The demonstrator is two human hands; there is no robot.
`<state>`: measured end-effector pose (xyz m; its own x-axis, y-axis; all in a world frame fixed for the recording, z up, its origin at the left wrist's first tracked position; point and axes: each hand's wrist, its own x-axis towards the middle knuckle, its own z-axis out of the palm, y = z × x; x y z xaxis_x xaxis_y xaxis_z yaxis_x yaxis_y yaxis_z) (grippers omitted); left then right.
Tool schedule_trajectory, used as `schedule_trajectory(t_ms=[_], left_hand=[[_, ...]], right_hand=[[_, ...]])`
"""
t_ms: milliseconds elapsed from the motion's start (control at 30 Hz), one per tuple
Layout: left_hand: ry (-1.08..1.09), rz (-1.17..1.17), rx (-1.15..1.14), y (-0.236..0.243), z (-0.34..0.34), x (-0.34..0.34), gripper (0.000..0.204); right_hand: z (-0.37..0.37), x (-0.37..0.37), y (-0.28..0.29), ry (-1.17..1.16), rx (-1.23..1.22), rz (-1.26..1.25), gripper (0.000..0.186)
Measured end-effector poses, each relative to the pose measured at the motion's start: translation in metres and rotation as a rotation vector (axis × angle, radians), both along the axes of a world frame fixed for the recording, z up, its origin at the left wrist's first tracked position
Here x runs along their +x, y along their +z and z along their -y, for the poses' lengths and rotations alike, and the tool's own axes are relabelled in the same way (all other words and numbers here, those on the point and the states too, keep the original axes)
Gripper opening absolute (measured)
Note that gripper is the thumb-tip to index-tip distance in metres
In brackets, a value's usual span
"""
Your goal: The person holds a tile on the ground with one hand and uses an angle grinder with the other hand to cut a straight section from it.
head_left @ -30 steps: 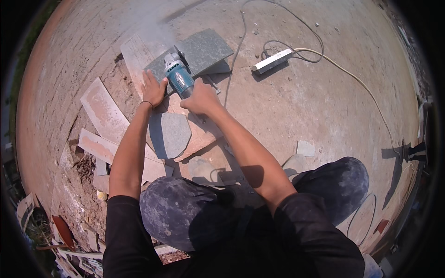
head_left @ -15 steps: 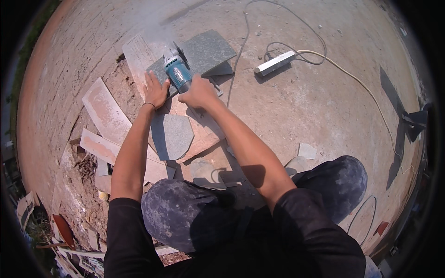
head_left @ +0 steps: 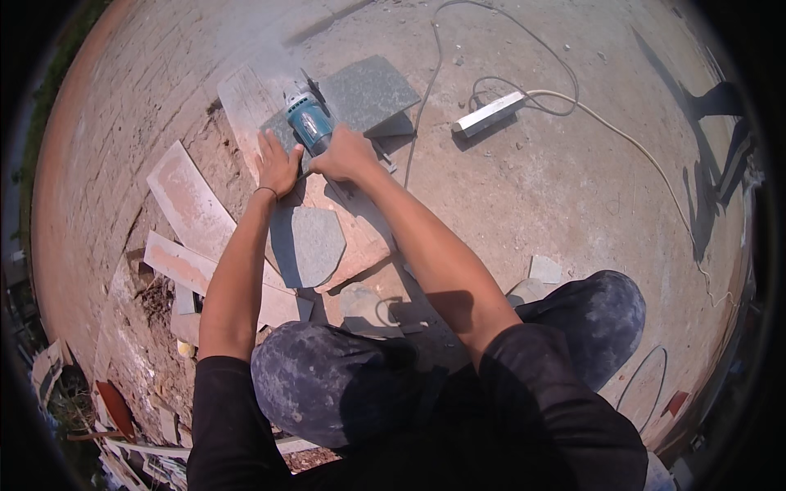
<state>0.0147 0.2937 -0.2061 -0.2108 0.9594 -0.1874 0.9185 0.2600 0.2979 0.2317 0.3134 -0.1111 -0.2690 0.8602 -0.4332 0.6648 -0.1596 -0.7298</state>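
Observation:
My right hand (head_left: 348,155) is wrapped round the body of a blue-green angle grinder (head_left: 309,123). The grinder's disc stands on edge over a dark grey stone tile (head_left: 368,88), and pale dust drifts off beyond it. Beside the tool, my left hand (head_left: 278,164) lies with its fingers stretched out on the tile's near left part. Nearer to me, a smaller grey stone piece (head_left: 315,241) with a cut, many-sided outline rests on a pinkish slab (head_left: 360,266). What supports the dark tile underneath is mostly hidden.
Pale tile offcuts (head_left: 192,196) lie to the left on broken soil. Right of the tile sits a white power strip (head_left: 489,114), its grey cable (head_left: 576,74) looping over the ground. Someone's dark-clothed legs (head_left: 729,131) show at the far right. Rubble (head_left: 123,409) piles up at lower left.
The grinder has shifted slightly left and away from me along the tile. My left hand stays on the tile. At the far right, the other person's legs have moved farther into view.

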Motion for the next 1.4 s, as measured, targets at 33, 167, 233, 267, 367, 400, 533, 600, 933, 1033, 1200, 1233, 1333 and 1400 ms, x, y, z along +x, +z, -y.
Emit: schedule_trajectory(t_ms=[33,167,233,267,367,400,533,600,933,1033,1200,1233,1333,1400], left_hand=[[0.001,-0.001,-0.004,0.001,0.0,0.002,0.093],[0.009,-0.002,-0.003,0.001,0.001,0.0,0.093],[0.009,0.0,0.0,0.001,0.001,0.001,0.093],[0.009,0.001,0.002,0.001,0.001,0.001,0.093],[-0.002,0.007,0.003,0.001,0.0,0.003,0.092],[-0.004,0.002,0.004,0.0,0.001,0.001,0.092],[-0.017,-0.004,0.012,-0.003,0.001,-0.002,0.091],[-0.021,-0.012,0.013,-0.004,0.001,-0.002,0.09],[-0.023,-0.01,0.002,-0.004,0.002,-0.001,0.091],[-0.022,-0.012,0.005,-0.003,0.002,-0.001,0.092],[-0.008,-0.052,0.0,-0.005,0.001,-0.001,0.091],[-0.007,-0.052,0.004,-0.005,0.002,-0.002,0.091],[-0.012,-0.044,0.006,-0.005,0.001,-0.002,0.09],[-0.013,-0.04,0.0,-0.005,0.0,0.0,0.09]], right_hand=[[-0.002,-0.001,-0.001,0.009,0.0,0.001,0.083],[-0.009,-0.007,0.003,0.035,-0.014,0.015,0.085],[-0.013,-0.008,0.004,0.044,-0.04,0.006,0.086],[-0.015,-0.009,0.004,0.044,-0.034,0.007,0.086],[-0.021,-0.012,0.0,0.035,-0.017,0.02,0.088],[-0.022,-0.015,-0.001,0.033,-0.016,0.024,0.089],[-0.029,-0.022,-0.005,0.02,0.046,0.056,0.087],[-0.035,-0.023,-0.005,0.043,-0.008,0.036,0.092],[-0.049,-0.03,-0.009,0.05,-0.084,0.025,0.088],[-0.048,-0.029,-0.01,0.053,-0.089,0.024,0.089],[-0.044,-0.026,-0.004,0.059,-0.082,0.017,0.09],[-0.043,-0.026,-0.003,0.065,-0.079,0.013,0.09],[-0.042,-0.024,-0.005,0.064,-0.071,0.024,0.091],[-0.039,-0.025,-0.009,0.026,0.012,0.055,0.085]])
